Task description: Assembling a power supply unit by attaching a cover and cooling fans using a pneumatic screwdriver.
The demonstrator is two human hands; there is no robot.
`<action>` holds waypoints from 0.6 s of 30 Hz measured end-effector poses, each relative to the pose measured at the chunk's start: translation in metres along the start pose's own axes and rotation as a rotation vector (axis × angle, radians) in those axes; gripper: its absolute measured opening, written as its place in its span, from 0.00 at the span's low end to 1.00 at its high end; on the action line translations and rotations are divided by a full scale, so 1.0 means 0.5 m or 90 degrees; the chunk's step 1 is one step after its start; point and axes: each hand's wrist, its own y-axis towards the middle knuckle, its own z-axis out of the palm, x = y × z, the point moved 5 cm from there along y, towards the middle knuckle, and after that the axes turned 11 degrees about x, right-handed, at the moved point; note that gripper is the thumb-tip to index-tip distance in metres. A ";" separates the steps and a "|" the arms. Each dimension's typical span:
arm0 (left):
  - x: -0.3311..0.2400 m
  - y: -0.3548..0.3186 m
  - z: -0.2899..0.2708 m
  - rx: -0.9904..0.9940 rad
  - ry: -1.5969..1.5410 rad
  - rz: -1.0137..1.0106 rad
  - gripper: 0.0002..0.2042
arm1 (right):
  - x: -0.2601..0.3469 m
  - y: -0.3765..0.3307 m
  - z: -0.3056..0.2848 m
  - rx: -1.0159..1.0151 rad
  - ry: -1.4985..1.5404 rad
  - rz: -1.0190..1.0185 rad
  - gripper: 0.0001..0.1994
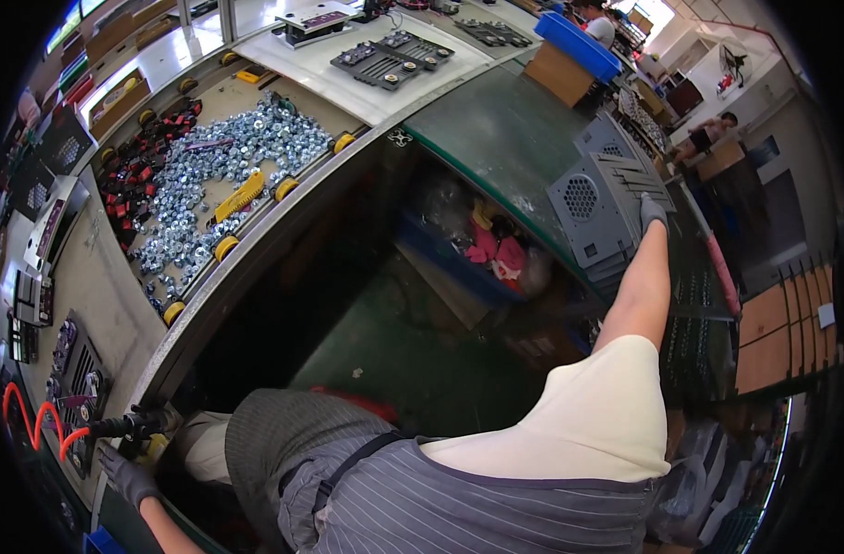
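Observation:
My right arm stretches far out to the right. Its grey-gloved hand [654, 211] is closed at the edge of a grey metal panel [616, 198], which has a round patch of holes and slots and stands with similar panels on a dark green bench. Down at the lower left, my left hand [128, 475], also in a grey glove, rests at the bench edge with its fingers stretched out. Just above it lies a black power screwdriver [131, 425] with a red coiled cord [43, 420]. Beside that is a dark slotted plate [78, 369] with small parts fitted on it.
A tray area holds many silvery screw-like parts [247, 138], black-and-red pieces [150, 166] and a yellow cutter [239, 196]. More slotted plates [392, 59] lie on the far white belt. A blue bin [577, 46] sits on a carton. Other people are in the background.

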 end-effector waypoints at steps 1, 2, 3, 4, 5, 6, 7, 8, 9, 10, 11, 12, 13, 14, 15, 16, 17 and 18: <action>0.013 -0.008 0.004 0.004 -0.004 -0.015 0.34 | 0.026 -0.019 0.004 0.004 0.000 -0.016 0.36; 0.024 -0.015 0.007 0.000 0.003 -0.024 0.34 | 0.053 -0.034 0.008 0.011 -0.009 -0.030 0.36; 0.022 -0.015 0.005 -0.005 0.009 -0.023 0.34 | 0.056 -0.050 0.004 0.012 -0.018 -0.034 0.36; -0.005 -0.032 -0.026 0.019 0.005 -0.026 0.35 | 0.047 -0.066 0.003 0.007 -0.021 -0.036 0.36; -0.012 -0.025 -0.029 0.024 0.003 -0.024 0.35 | 0.039 -0.083 0.003 -0.002 -0.030 -0.057 0.35; -0.016 -0.023 -0.029 0.010 0.000 -0.011 0.35 | 0.040 -0.095 -0.006 -0.012 -0.037 -0.083 0.35; -0.010 -0.023 -0.024 -0.003 -0.001 -0.003 0.35 | 0.043 -0.097 -0.007 -0.015 -0.038 -0.092 0.35; 0.017 0.006 0.021 -0.041 -0.008 0.012 0.36 | 0.047 -0.094 -0.005 -0.016 -0.053 -0.107 0.35; 0.016 0.000 0.015 -0.037 -0.009 0.009 0.36 | 0.057 -0.105 -0.001 -0.015 -0.069 -0.118 0.36; 0.013 -0.002 0.010 -0.027 -0.001 0.006 0.36 | 0.072 -0.116 0.003 -0.024 -0.068 -0.142 0.35; 0.010 -0.005 0.003 -0.018 0.007 0.002 0.36 | 0.087 -0.128 0.009 -0.023 -0.070 -0.147 0.35; 0.008 -0.010 -0.002 -0.016 0.007 -0.002 0.36 | 0.115 -0.162 0.010 -0.017 -0.074 -0.158 0.35; 0.006 -0.014 -0.004 -0.010 0.016 -0.003 0.35 | 0.132 -0.183 0.011 -0.012 -0.077 -0.168 0.34; 0.005 -0.019 -0.008 -0.004 0.026 -0.005 0.35 | 0.144 -0.185 0.013 -0.010 -0.076 -0.173 0.34; -0.002 -0.022 -0.014 -0.003 0.025 -0.008 0.35 | 0.156 -0.185 0.014 0.003 -0.099 -0.187 0.34; -0.010 -0.026 -0.021 -0.004 0.023 -0.002 0.35 | 0.169 -0.185 0.017 0.016 -0.122 -0.202 0.34; -0.018 -0.031 -0.031 -0.006 0.021 0.003 0.34 | 0.181 -0.181 0.024 0.017 -0.122 -0.206 0.34; -0.029 -0.045 -0.056 0.020 0.030 -0.019 0.34 | 0.205 -0.188 0.032 0.003 -0.118 -0.226 0.34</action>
